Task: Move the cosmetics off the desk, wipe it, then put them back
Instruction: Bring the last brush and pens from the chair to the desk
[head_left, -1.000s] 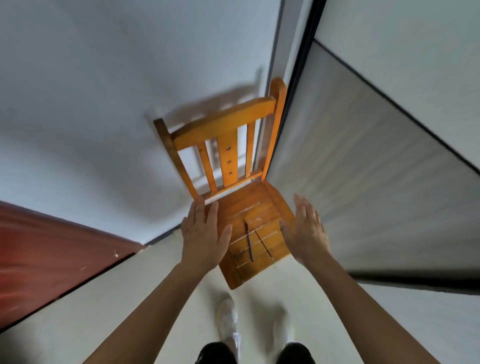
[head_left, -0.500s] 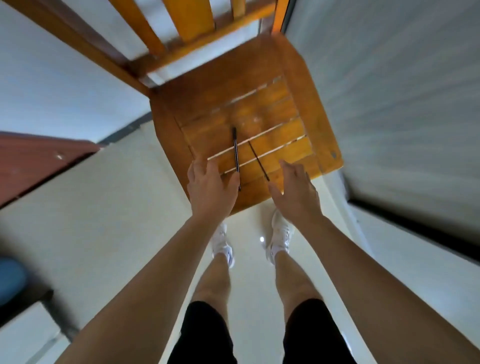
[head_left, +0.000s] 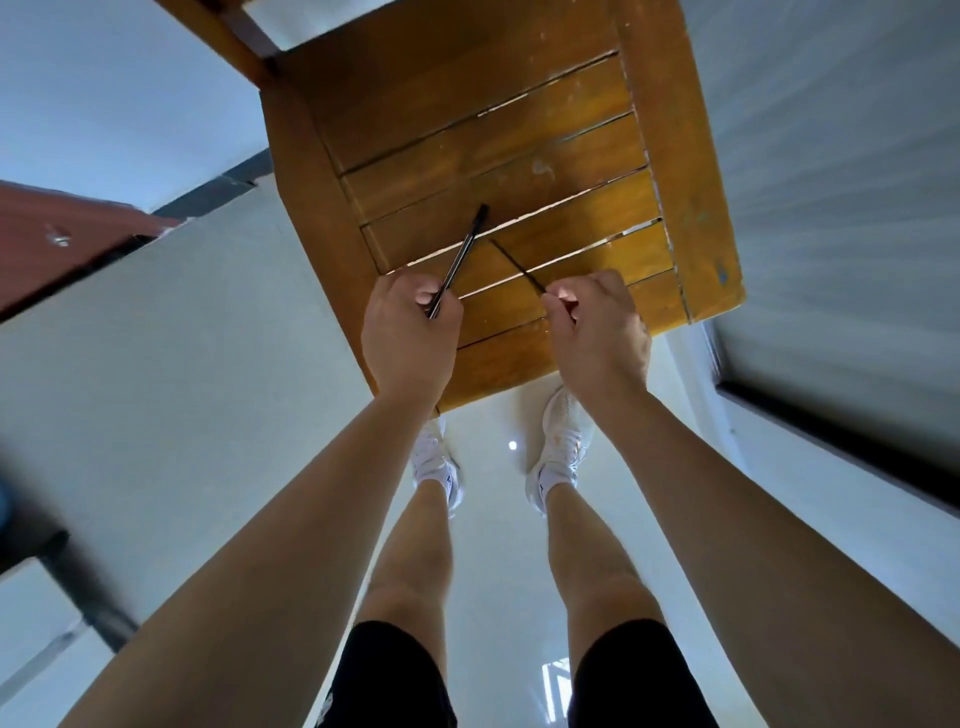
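Note:
Two thin black cosmetic pencils lie over the slatted seat of an orange wooden chair (head_left: 675, 156). My left hand (head_left: 408, 338) pinches the near end of the thicker black pencil (head_left: 465, 254), whose far end points up and away over the slats. My right hand (head_left: 602, 332) pinches the near end of the thinner black pencil (head_left: 514, 265), which slants toward the first one. Both hands hover over the seat's front edge. The desk is not in view.
The chair stands against a pale wall, with a grey panel (head_left: 831, 208) close on its right. A reddish wooden surface (head_left: 62, 239) juts in at the left. My legs and white shoes (head_left: 558, 447) stand on the pale glossy floor below the seat.
The view has dropped closer to the chair seat. Both hands, flat and open before, have curled and taken hold of the two pencils lying on the slats.

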